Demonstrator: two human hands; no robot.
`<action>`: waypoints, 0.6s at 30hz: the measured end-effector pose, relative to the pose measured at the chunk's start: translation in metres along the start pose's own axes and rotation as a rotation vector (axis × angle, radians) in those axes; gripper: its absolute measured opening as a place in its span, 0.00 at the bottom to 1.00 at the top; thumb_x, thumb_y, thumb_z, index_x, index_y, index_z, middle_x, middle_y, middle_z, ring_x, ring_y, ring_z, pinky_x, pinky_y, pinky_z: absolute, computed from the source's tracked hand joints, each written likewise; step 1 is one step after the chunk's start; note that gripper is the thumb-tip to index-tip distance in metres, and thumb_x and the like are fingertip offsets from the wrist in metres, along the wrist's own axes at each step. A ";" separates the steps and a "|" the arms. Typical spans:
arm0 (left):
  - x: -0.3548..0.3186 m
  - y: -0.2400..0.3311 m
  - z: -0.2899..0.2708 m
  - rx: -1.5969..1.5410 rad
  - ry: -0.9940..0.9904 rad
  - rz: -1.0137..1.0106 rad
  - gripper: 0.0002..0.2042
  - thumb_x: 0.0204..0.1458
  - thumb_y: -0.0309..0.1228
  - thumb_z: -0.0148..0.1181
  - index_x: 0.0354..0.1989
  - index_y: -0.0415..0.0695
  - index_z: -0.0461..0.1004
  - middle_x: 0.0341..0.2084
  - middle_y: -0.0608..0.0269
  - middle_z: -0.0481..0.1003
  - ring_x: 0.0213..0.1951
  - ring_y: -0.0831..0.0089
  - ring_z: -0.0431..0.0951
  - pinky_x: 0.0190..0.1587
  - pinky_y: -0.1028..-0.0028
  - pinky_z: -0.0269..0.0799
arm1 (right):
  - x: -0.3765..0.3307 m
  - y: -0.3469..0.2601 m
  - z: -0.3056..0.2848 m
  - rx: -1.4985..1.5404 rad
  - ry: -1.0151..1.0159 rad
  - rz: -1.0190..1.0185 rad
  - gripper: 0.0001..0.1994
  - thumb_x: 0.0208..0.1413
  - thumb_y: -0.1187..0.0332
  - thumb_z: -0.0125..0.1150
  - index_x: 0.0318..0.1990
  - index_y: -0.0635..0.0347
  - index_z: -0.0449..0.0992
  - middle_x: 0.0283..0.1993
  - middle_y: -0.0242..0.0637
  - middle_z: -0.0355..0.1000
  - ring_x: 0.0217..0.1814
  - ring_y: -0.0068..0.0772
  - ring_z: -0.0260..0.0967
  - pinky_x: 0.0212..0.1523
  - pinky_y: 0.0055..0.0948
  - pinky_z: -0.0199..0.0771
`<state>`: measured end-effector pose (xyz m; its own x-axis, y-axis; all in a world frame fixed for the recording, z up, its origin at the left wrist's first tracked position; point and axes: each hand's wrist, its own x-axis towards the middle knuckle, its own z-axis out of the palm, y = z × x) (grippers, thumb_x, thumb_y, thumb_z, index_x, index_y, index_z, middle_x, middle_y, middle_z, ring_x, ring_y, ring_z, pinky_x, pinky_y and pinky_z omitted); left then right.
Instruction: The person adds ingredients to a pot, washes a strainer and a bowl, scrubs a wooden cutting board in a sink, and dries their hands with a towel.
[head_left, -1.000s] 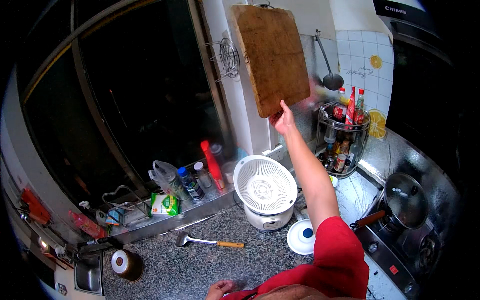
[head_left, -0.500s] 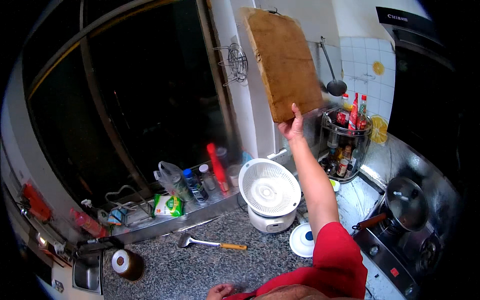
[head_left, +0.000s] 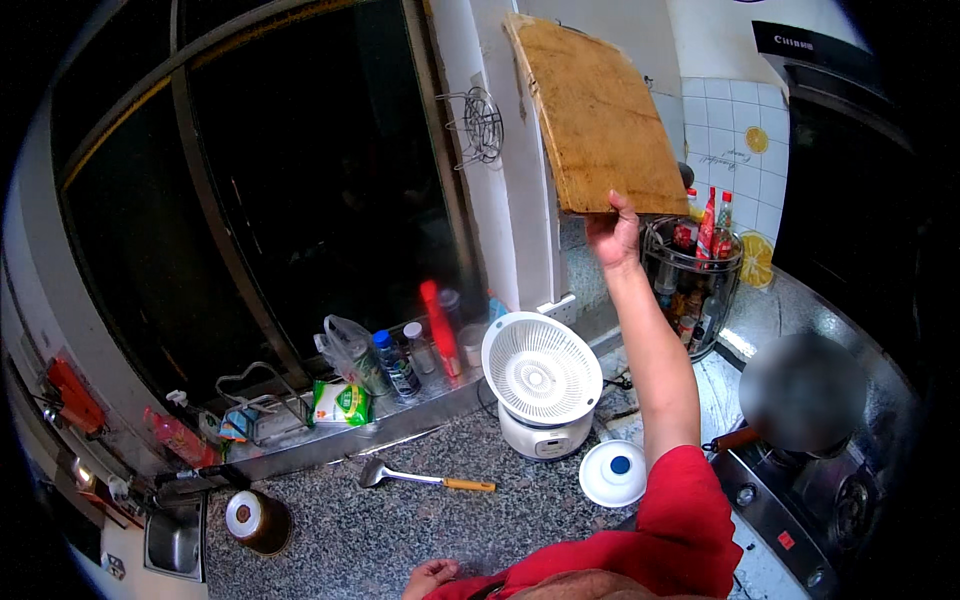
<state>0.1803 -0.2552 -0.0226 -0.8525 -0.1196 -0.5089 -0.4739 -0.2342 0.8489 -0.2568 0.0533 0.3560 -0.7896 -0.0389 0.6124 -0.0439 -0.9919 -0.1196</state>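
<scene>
My right hand (head_left: pixel 612 240) is raised and shut on the lower edge of a wooden cutting board (head_left: pixel 605 120), thumb on its front face and fingers behind. The board's top is near a hook on the wall; whether it hangs there is hidden. My left hand (head_left: pixel 430 578) lies low at the counter's near edge, fingers curled in with nothing visible in them. Beyond it, a spatula (head_left: pixel 425 480) with a wooden handle lies on the counter. Below the board stands a white electric cooker (head_left: pixel 545 440) with a white strainer basket (head_left: pixel 540 370) tilted on top.
A white lid (head_left: pixel 612 475) with a blue knob lies right of the cooker. A metal rack (head_left: pixel 695 260) of bottles stands in the corner. On the right is a gas stove (head_left: pixel 770 520) with a pan (head_left: pixel 803 393). Bottles and bags line the window ledge (head_left: pixel 300 450). A brown canister (head_left: pixel 258 522) stands left.
My right hand and the cutting board have moved up and to the right, and the board's lower end has tipped outward. It now covers most of the hanging ladle. My left hand barely shifts.
</scene>
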 end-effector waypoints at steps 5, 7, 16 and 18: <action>0.013 -0.016 -0.002 0.085 0.005 0.009 0.11 0.44 0.29 0.56 0.34 0.37 0.69 0.29 0.62 0.73 0.32 0.76 0.72 0.37 0.78 0.68 | 0.000 -0.020 0.002 -0.113 0.007 -0.014 0.22 0.35 0.78 0.58 0.43 0.58 0.64 0.43 0.35 0.65 0.45 0.35 0.63 0.44 0.33 0.67; 0.024 -0.034 -0.008 0.109 0.025 0.025 0.11 0.44 0.30 0.56 0.35 0.36 0.69 0.29 0.62 0.73 0.32 0.77 0.72 0.38 0.78 0.67 | 0.006 -0.020 0.004 -0.122 0.003 -0.063 0.22 0.36 0.78 0.58 0.43 0.58 0.64 0.43 0.34 0.65 0.45 0.35 0.63 0.44 0.33 0.66; -0.007 0.012 0.012 0.048 -0.055 -0.076 0.13 0.44 0.32 0.56 0.36 0.38 0.69 0.30 0.64 0.72 0.32 0.77 0.71 0.37 0.78 0.66 | -0.003 -0.035 0.046 -0.213 -0.014 -0.070 0.17 0.36 0.76 0.57 0.39 0.58 0.66 0.38 0.33 0.68 0.39 0.31 0.66 0.41 0.29 0.68; -0.007 0.009 0.009 0.129 -0.067 -0.071 0.12 0.44 0.32 0.56 0.36 0.39 0.69 0.29 0.64 0.71 0.32 0.77 0.71 0.36 0.79 0.66 | -0.010 -0.033 0.067 -0.223 -0.033 -0.112 0.17 0.36 0.75 0.57 0.39 0.58 0.66 0.38 0.33 0.68 0.39 0.31 0.66 0.41 0.29 0.68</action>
<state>0.1795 -0.2477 -0.0098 -0.8266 -0.0419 -0.5612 -0.5541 -0.1136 0.8247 -0.2065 0.0788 0.4064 -0.7517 0.0621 0.6566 -0.2669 -0.9391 -0.2167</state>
